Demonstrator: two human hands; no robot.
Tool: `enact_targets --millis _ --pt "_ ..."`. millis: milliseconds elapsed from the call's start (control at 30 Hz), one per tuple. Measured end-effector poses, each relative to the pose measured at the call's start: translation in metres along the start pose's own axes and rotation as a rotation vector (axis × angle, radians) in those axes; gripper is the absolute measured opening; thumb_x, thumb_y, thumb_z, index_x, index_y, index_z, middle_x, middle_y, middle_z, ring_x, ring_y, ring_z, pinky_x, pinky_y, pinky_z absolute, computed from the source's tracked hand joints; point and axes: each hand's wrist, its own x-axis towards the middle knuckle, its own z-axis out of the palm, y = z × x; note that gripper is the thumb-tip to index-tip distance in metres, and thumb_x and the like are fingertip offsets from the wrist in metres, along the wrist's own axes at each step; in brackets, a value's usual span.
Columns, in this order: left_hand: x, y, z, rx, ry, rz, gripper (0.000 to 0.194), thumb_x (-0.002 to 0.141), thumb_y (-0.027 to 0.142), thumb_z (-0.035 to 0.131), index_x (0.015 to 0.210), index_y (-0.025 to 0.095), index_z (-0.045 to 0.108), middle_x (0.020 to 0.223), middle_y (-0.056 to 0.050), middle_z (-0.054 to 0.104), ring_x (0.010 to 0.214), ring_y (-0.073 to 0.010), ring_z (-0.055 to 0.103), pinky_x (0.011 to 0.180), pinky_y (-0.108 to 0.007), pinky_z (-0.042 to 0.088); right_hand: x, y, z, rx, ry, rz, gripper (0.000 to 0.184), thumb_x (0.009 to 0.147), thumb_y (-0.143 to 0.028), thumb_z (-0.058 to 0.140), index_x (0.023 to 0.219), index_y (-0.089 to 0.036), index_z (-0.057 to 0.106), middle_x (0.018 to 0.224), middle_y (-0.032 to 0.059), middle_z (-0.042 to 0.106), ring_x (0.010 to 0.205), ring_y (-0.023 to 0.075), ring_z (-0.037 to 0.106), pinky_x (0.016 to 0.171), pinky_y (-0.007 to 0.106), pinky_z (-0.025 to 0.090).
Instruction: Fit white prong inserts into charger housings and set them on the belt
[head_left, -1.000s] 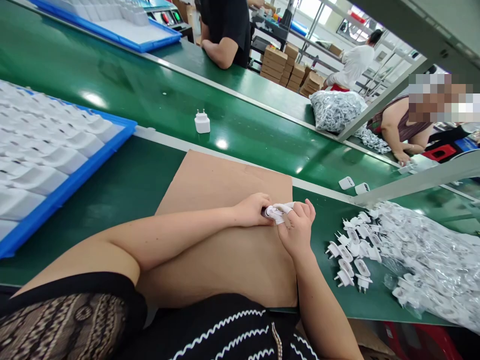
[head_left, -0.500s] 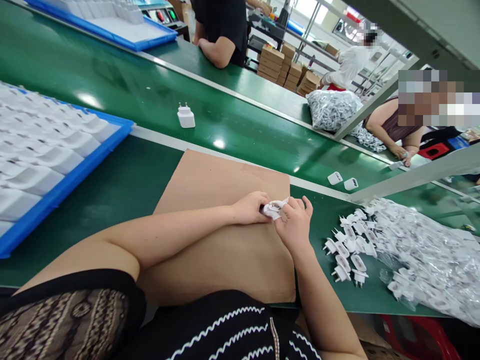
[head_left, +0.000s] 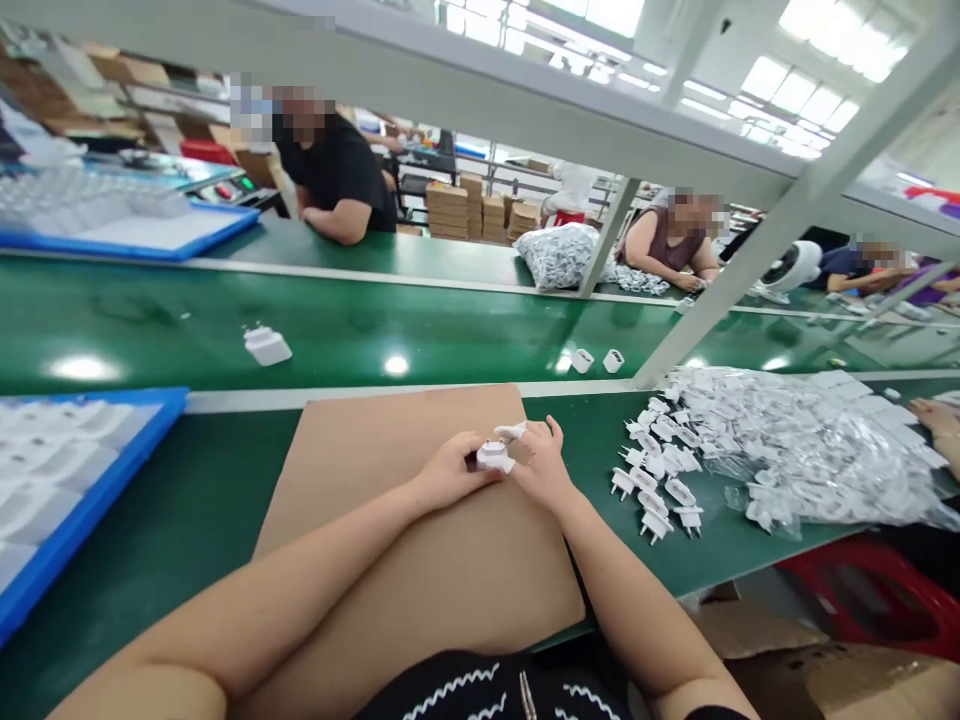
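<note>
White plug piece sitting between both hands, above cardboard sheet. Left hand pinching its left side, thumb and fingers closed on it. Right hand, fingertips wrapped white, pressing its right side. Loose plug parts lying right of cardboard, beside plastic bag. Blue tray resting left, holding white pieces.

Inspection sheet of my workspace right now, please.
Surface: green bench, cardboard sheet on it.
Things: white plug adapter above the cardboard.
Clutter: loose plug pieces and plastic-wrapped heap right; filled blue tray left.
Hands: left hand grips the adapter; right hand is at it, fingertips white-covered, grip unclear.
Cables: nothing seen.
Surroundings: green strip beyond, bearing another adapter and two housings; people opposite.
</note>
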Motion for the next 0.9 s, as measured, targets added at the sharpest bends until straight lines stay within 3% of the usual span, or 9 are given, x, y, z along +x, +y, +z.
enact_targets --millis 100,200,267,333,400,533,600,733,900 --pt "-0.002 0.001 0.003 -0.005 0.021 -0.069 0.031 0.080 0.045 0.079 0.099 0.021 0.073 0.102 -0.006 0.070 0.099 -0.0256 0.066 0.089 -0.037 0.052 0.010 0.024 -0.023 -0.113 0.217 0.218 0.042 0.097 -0.046 0.059 0.132 -0.025 0.067 0.134 0.0107 0.067 0.131 0.0289 0.056 0.123 0.052 0.023" --pt "-0.004 0.000 0.006 -0.050 0.012 -0.128 0.035 0.078 0.048 0.080 0.099 0.021 0.072 0.105 -0.007 0.072 0.100 -0.0263 0.068 0.090 -0.038 0.054 0.015 0.056 -0.050 -0.351 0.412 0.612 0.060 0.095 -0.048 0.059 0.145 -0.015 0.056 0.154 0.0236 0.049 0.149 0.0426 0.034 0.121 0.062 0.019" --pt "-0.001 -0.002 0.003 -0.081 0.003 -0.181 0.041 0.076 0.050 0.081 0.101 0.020 0.071 0.102 -0.006 0.074 0.097 -0.0268 0.070 0.088 -0.038 0.055 0.015 0.075 -0.062 -0.442 0.388 0.849 0.067 0.094 -0.047 0.060 0.148 -0.008 0.051 0.155 0.0303 0.045 0.153 0.0502 0.024 0.119 0.068 0.014" --pt "0.007 -0.007 -0.006 -0.069 0.027 -0.217 0.046 0.074 0.052 0.082 0.105 0.020 0.072 0.102 -0.006 0.076 0.095 -0.0276 0.071 0.086 -0.038 0.056 0.014 0.088 -0.066 -0.471 0.285 0.968 0.064 0.094 -0.042 0.059 0.146 -0.004 0.053 0.152 0.0317 0.048 0.151 0.0519 0.025 0.119 0.069 0.011" --pt "0.021 -0.014 -0.023 -0.010 0.083 -0.222 0.051 0.071 0.052 0.083 0.109 0.020 0.073 0.103 -0.006 0.077 0.095 -0.0283 0.072 0.085 -0.038 0.056 0.012 0.094 -0.064 -0.486 0.209 0.943 0.054 0.094 -0.032 0.058 0.140 -0.006 0.059 0.149 0.0287 0.053 0.147 0.0485 0.033 0.119 0.066 0.013" --pt "0.061 -0.033 -0.073 0.246 0.303 -0.279 0.050 0.066 0.050 0.080 0.105 0.020 0.074 0.100 -0.006 0.078 0.095 -0.0306 0.072 0.085 -0.038 0.055 0.009 0.093 -0.056 -0.359 0.196 0.705 0.038 0.091 -0.012 0.051 0.121 -0.015 0.075 0.135 0.0220 0.062 0.132 0.0394 0.048 0.113 0.055 0.028" --pt "0.078 -0.047 -0.103 0.398 0.420 -0.339 0.045 0.068 0.049 0.076 0.102 0.020 0.073 0.098 -0.007 0.077 0.096 -0.0317 0.071 0.085 -0.038 0.054 0.008 0.089 -0.055 -0.268 0.197 0.628 0.039 0.088 -0.007 0.051 0.115 -0.018 0.078 0.126 0.0191 0.066 0.126 0.0367 0.051 0.109 0.051 0.034" --pt "0.092 -0.082 -0.155 0.595 0.536 -0.461 0.038 0.073 0.050 0.071 0.098 0.021 0.070 0.094 -0.008 0.074 0.096 -0.0352 0.070 0.081 -0.040 0.053 0.010 0.081 -0.052 -0.121 0.218 0.505 0.057 0.082 -0.001 0.052 0.133 -0.018 0.070 0.126 0.0153 0.066 0.119 0.0317 0.054 0.105 0.043 0.041" --pt "0.084 -0.106 -0.173 0.599 0.594 -0.644 0.048 0.071 0.050 0.075 0.106 0.019 0.066 0.109 -0.016 0.072 0.110 -0.0433 0.065 0.091 -0.051 0.051 0.018 0.074 -0.033 0.165 0.237 0.422 0.048 0.080 -0.005 0.051 0.121 -0.015 0.073 0.118 0.0130 0.065 0.105 0.0255 0.062 0.100 0.041 0.052"
